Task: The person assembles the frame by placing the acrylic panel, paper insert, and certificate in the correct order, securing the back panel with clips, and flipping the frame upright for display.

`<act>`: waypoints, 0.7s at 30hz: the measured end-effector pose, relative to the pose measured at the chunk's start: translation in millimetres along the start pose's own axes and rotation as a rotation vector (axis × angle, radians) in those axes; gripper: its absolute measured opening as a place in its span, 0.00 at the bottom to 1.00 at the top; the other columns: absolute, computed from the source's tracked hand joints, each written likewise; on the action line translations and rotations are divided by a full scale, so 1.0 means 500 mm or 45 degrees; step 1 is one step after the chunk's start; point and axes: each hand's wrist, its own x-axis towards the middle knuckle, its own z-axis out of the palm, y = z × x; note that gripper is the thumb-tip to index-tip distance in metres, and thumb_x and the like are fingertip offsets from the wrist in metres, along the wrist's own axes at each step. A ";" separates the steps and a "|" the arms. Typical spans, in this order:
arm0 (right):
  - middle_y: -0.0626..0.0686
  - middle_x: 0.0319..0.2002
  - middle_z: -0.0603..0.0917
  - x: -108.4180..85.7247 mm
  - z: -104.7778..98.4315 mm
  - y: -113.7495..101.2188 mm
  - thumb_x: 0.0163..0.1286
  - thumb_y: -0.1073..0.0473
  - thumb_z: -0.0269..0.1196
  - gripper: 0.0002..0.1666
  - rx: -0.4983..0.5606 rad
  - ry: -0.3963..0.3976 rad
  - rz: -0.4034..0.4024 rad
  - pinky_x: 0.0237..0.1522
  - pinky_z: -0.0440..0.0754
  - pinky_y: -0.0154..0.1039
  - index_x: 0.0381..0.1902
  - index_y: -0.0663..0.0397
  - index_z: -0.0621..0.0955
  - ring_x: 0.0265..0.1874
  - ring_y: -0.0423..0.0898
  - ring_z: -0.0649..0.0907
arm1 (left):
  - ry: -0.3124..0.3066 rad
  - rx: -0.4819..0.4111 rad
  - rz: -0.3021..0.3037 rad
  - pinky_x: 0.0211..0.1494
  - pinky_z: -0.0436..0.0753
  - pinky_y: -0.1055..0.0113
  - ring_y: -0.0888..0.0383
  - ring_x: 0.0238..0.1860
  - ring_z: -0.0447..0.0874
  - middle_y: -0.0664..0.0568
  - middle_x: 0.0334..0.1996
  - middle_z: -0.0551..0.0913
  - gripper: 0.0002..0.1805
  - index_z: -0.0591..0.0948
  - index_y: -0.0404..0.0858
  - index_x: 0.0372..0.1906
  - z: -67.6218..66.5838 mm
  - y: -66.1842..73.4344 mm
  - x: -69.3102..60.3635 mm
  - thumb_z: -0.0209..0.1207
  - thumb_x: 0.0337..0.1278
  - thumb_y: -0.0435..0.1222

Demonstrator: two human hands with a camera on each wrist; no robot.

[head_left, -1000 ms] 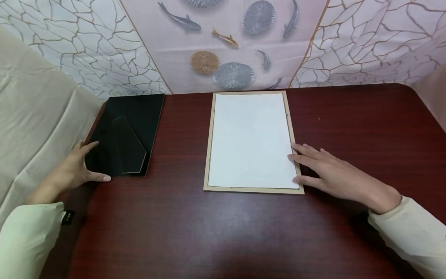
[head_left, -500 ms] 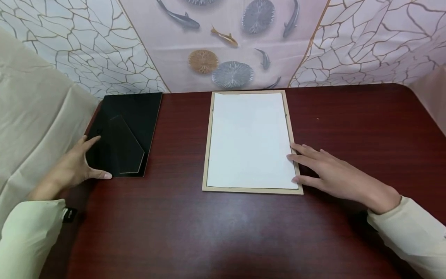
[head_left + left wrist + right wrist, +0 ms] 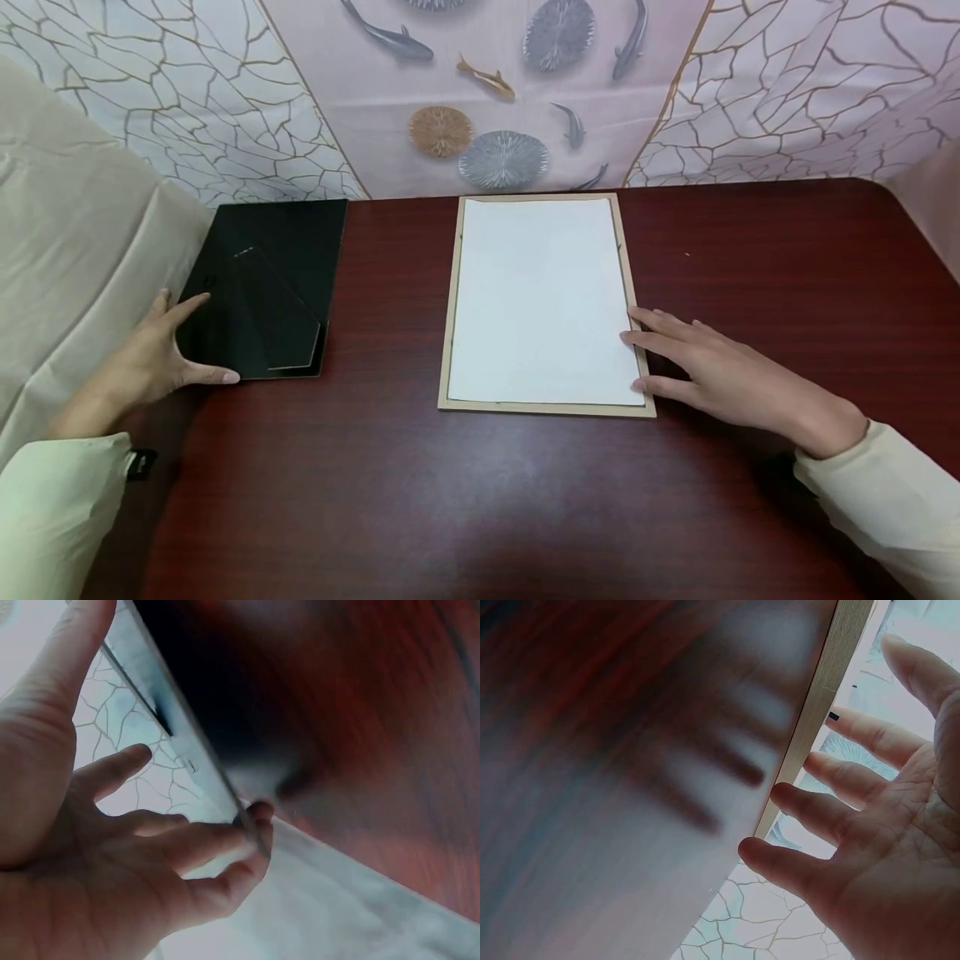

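Note:
At the left of the head view, a black picture frame backing board (image 3: 281,233) with a stand leg (image 3: 283,325) lies by the table's edge. My left hand (image 3: 146,362) holds its left side, thumb along the near edge. In the left wrist view, the fingers curl round the board's edge (image 3: 202,754). A light wooden picture frame (image 3: 540,407) lies face down in the middle, with a white sheet (image 3: 543,300) inside it. My right hand (image 3: 708,375) rests with extended fingers on its right edge. The right wrist view shows those fingertips beside the frame's wooden side (image 3: 821,694).
Both things are on a dark red wooden table (image 3: 450,500). A patterned cloth (image 3: 487,100) hangs along the back edge. Pale fabric (image 3: 75,250) rises on the left, close to my left hand.
The backing board has shifted and tilted slightly in my left hand, its far-left corner moving left. My right hand and the wooden frame stay in place.

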 end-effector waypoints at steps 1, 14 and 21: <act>0.60 0.82 0.62 0.000 0.000 0.001 0.74 0.43 0.67 0.36 0.002 0.002 0.001 0.74 0.60 0.73 0.73 0.53 0.76 0.80 0.65 0.62 | 0.003 0.008 0.002 0.66 0.60 0.20 0.14 0.75 0.43 0.17 0.78 0.29 0.73 0.47 0.31 0.84 0.000 0.000 -0.001 0.82 0.41 0.52; 0.59 0.82 0.62 -0.001 -0.001 0.002 0.74 0.43 0.67 0.36 0.013 -0.002 0.003 0.74 0.60 0.73 0.73 0.52 0.77 0.80 0.65 0.62 | -0.118 0.032 -0.057 0.66 0.58 0.19 0.10 0.72 0.43 0.19 0.79 0.31 0.72 0.41 0.31 0.84 0.006 0.000 -0.014 0.74 0.52 0.60; 0.59 0.82 0.62 0.001 -0.002 0.000 0.76 0.42 0.65 0.35 0.011 -0.008 0.013 0.74 0.60 0.73 0.73 0.52 0.76 0.80 0.64 0.63 | -0.078 0.016 -0.092 0.63 0.57 0.22 0.07 0.66 0.40 0.17 0.77 0.23 0.80 0.31 0.33 0.83 0.023 0.006 -0.027 0.77 0.46 0.60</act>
